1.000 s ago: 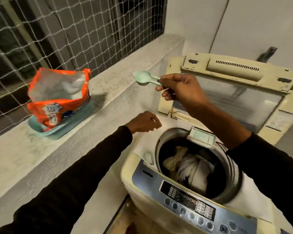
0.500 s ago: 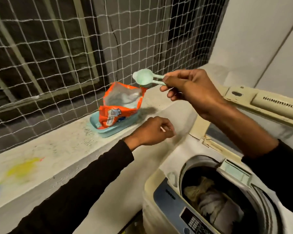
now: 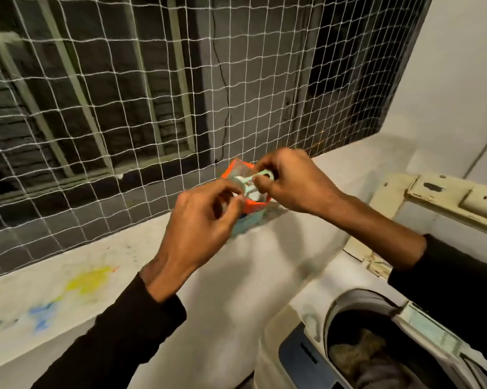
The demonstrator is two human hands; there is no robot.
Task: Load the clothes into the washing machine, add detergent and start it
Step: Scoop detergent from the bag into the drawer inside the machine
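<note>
The left hand pinches the soft, floppy detergent bag at its rim, on the ledge. The right hand grips the light, stiff scoop by its handle, over the bag's mouth.

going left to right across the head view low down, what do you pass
blue and yellow paint stains on the pale concrete ledge → left hand → orange detergent bag in a teal tray → right hand → cream top-loading washing machine with clothes inside
</note>
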